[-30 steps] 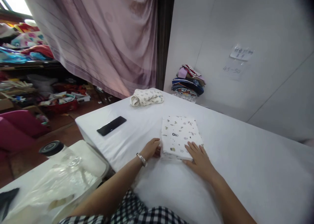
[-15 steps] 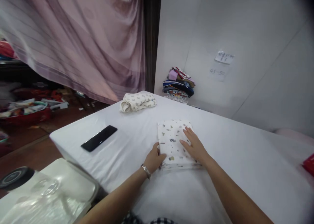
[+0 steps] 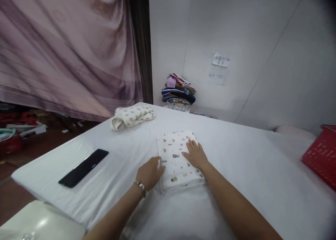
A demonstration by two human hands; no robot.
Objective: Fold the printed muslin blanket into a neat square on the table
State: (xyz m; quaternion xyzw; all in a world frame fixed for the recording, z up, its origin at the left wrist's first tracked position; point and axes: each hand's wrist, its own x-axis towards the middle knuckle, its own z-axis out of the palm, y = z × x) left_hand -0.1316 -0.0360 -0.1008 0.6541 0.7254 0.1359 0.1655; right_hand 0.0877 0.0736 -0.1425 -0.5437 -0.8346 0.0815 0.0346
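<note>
A folded white cloth printed with small grey, green and yellow motifs lies flat in front of me, its layers showing along the near edge. My right hand rests flat on its right side, fingers spread. At the cloth's left edge is my left hand, wearing a silver bracelet. Its thumb and index finger are apart, close against the edge, and the other fingers are partly hidden. Farther back on the left lies a loosely rolled cloth with a similar print.
A black phone-like slab lies on the white-covered table at left. Folded fabrics are stacked by the wall. A red box stands at right, a pink curtain hangs at left, and a pale machine-like body is at near left.
The view has swung right, bringing more of the red box in. My right hand has flattened on the cloth, while my left thumb has slid off its top to the left edge.
</note>
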